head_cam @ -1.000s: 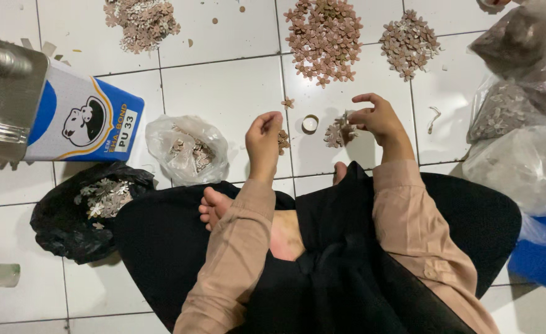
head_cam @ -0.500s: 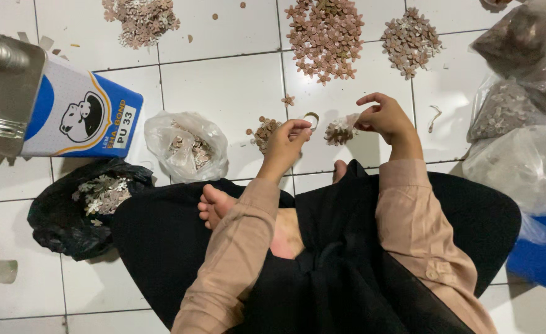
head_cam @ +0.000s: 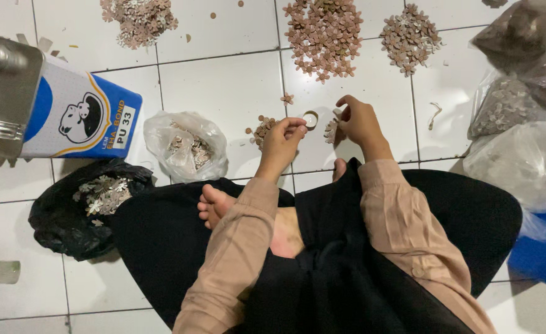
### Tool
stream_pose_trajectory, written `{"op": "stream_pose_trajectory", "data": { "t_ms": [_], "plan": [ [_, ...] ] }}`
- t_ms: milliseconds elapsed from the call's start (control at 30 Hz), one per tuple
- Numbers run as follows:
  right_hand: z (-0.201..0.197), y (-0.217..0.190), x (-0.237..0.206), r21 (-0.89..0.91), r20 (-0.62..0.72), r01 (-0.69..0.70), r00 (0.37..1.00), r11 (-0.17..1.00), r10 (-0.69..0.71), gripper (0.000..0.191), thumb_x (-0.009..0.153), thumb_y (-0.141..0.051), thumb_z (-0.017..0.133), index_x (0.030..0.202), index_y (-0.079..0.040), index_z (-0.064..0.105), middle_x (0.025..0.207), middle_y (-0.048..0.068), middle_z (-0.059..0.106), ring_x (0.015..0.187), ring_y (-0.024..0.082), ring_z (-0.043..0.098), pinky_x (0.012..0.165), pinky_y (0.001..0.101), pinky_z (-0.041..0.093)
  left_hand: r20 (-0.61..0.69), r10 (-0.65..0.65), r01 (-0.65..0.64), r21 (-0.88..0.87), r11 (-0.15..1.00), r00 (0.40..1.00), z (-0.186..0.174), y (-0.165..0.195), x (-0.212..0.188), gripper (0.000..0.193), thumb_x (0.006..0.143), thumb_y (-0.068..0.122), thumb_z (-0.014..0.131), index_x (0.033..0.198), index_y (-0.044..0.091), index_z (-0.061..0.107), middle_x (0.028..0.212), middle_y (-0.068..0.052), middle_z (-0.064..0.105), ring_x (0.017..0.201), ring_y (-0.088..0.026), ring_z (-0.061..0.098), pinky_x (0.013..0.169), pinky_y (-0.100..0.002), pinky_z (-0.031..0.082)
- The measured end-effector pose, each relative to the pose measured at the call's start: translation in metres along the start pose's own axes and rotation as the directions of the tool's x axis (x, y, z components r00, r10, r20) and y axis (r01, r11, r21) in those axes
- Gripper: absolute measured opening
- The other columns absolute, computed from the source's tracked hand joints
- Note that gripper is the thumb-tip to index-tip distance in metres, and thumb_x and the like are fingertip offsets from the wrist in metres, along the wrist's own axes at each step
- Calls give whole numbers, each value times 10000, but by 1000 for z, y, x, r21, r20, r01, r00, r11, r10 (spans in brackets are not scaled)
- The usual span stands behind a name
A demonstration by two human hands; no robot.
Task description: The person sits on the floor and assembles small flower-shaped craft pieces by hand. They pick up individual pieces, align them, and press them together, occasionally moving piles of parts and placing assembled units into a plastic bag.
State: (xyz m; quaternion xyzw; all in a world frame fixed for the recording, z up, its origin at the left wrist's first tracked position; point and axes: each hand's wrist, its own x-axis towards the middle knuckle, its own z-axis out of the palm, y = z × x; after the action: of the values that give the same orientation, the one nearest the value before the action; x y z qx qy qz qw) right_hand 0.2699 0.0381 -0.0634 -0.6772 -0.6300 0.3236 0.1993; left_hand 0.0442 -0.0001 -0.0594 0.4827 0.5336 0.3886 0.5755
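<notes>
Pinching a small flower piece: left hand grip | right hand grip pinched over small flower pile | small ring between hands, on tiled floor

Brown flower-shaped pieces lie on a white tiled floor, beside a blue-and-white can and black bag.

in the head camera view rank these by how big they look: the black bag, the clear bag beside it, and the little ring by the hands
1. black bag
2. clear bag
3. small ring, far the smallest, just beyond the left hand
</notes>
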Motion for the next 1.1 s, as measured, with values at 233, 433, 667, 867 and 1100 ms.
{"op": "stream_pose_trajectory", "data": {
  "t_ms": [233,433,667,867,1100],
  "plan": [
    [-4,19,5,208,-32,-156,986,966,166,339,865,-30,705,1198,-81,669,898,93,703,738,194,687,644,321,559,1,-4,4,-44,999,1000,0,0,0,176,972,137,654,1112,46,710,942,-19,735,892,-89,697,769,-239,554],
    [-14,5,9,622,174,-159,983,766,63,452,850,33,738,1276,-36,604,901,55,705,826,129,690,732,260,552,-29,-66,65,-30,997,997,1,10,-2,216,955,178,678,1120,43,713,946,-34,738,906,-103,711,715,-244,544],
    [10,-46,2,757,135,-4,979,653,-150,341,903,0,736,1227,-34,637,1032,76,717,975,154,680,878,291,553,-127,-66,26,-291,956,990,0,12,7,244,920,167,740,1098,2,713,943,-68,760,847,-141,749,697,-236,611],
    [24,-44,-12,-40,-34,425,904,905,-426,272,694,-61,824,950,-22,738,1170,161,705,1072,392,611,911,431,510,-235,-213,136,-306,942,948,-6,10,5,201,970,139,683,1112,-2,679,928,-60,723,752,-123,651,617,-229,484],
    [38,-44,-11,-42,-40,321,946,946,-323,228,774,-66,786,998,-46,750,1096,110,725,1037,334,637,868,416,538,-212,-144,52,-388,920,967,-5,6,9,185,962,126,677,1092,-5,664,976,-68,724,866,-113,704,724,-233,574]
  ]
}}
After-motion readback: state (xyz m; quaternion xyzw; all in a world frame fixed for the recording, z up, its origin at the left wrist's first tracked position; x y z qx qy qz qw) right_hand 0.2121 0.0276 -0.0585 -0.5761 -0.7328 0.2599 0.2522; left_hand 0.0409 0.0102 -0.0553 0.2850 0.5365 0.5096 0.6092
